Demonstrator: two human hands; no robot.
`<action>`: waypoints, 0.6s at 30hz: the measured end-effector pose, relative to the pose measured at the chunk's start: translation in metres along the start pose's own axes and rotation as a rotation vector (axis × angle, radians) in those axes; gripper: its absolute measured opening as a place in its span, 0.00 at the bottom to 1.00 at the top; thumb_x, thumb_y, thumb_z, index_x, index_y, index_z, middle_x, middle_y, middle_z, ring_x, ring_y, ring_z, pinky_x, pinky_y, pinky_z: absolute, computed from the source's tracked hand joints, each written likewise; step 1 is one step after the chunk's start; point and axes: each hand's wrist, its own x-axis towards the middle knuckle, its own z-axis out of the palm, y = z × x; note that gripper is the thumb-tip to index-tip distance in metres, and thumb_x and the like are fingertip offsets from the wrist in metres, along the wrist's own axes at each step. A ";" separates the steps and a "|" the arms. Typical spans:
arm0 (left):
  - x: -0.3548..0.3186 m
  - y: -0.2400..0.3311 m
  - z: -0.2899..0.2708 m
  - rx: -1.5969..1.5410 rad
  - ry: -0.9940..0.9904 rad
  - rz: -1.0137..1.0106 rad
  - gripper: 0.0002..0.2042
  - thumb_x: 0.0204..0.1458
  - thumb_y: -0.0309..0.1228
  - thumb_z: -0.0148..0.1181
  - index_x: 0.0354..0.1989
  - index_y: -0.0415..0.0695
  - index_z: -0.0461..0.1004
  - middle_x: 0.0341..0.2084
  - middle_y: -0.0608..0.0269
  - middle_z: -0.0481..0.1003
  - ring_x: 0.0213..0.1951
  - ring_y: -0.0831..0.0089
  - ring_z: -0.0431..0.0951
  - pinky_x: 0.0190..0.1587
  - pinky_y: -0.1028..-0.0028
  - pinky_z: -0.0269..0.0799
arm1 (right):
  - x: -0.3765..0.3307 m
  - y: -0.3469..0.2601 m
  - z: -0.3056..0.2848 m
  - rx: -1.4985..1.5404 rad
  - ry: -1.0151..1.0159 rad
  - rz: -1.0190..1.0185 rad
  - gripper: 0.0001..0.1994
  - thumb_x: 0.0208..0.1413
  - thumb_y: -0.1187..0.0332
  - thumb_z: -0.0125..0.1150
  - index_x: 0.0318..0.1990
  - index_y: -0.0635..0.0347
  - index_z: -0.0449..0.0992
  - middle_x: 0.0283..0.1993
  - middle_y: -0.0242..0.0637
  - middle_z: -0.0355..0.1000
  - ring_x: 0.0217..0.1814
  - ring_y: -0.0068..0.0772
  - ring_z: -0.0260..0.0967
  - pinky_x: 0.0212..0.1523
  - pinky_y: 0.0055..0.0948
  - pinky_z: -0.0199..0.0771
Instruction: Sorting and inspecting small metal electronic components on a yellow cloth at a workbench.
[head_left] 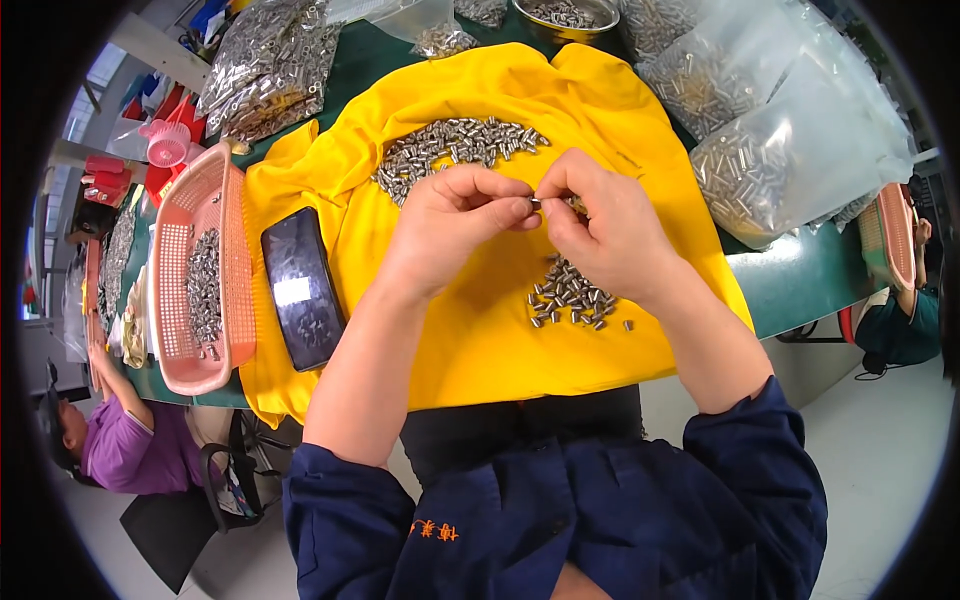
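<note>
My left hand [450, 225] and my right hand [605, 225] meet above a yellow cloth [480, 330] spread on the green table. Between their fingertips they pinch one small metal cylinder [536, 203]. A long heap of the same small metal parts [450, 145] lies on the cloth just beyond the hands. A smaller scatter of metal parts [572, 295] lies on the cloth under my right wrist. Both forearms come out of dark blue sleeves at the bottom.
A pink plastic basket [235, 290] with metal parts stands left of the cloth, a black phone [302, 285] beside it. Clear bags of metal parts [770, 120] fill the right and far left; a metal bowl [565, 15] sits at the back. Other people sit at lower left and right.
</note>
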 end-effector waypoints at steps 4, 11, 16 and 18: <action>-0.002 0.004 0.004 0.100 0.030 0.047 0.04 0.44 0.19 0.54 0.30 0.35 0.71 0.27 0.60 0.74 0.30 0.76 0.74 0.36 0.80 0.70 | -0.001 0.001 0.001 0.017 0.016 0.019 0.03 0.44 0.74 0.48 0.27 0.60 0.62 0.20 0.43 0.65 0.24 0.46 0.64 0.23 0.35 0.62; -0.004 0.006 0.006 0.724 0.088 0.055 0.07 0.43 0.22 0.53 0.32 0.38 0.72 0.26 0.62 0.74 0.29 0.78 0.74 0.34 0.79 0.68 | 0.001 0.010 0.006 -0.121 -0.113 0.086 0.02 0.45 0.74 0.46 0.28 0.61 0.62 0.21 0.43 0.65 0.25 0.46 0.64 0.26 0.34 0.62; -0.001 0.002 -0.002 0.973 0.111 0.250 0.07 0.45 0.21 0.49 0.32 0.38 0.72 0.27 0.62 0.74 0.31 0.78 0.74 0.35 0.79 0.68 | 0.007 0.013 -0.003 0.039 0.132 0.066 0.03 0.45 0.74 0.47 0.29 0.63 0.64 0.22 0.41 0.65 0.23 0.37 0.63 0.25 0.29 0.62; -0.001 0.001 0.001 0.769 0.108 0.143 0.07 0.46 0.21 0.48 0.33 0.37 0.71 0.27 0.62 0.74 0.33 0.77 0.74 0.36 0.79 0.68 | 0.006 0.016 -0.002 0.048 0.070 0.053 0.03 0.45 0.73 0.48 0.28 0.63 0.64 0.23 0.40 0.65 0.23 0.34 0.63 0.25 0.27 0.62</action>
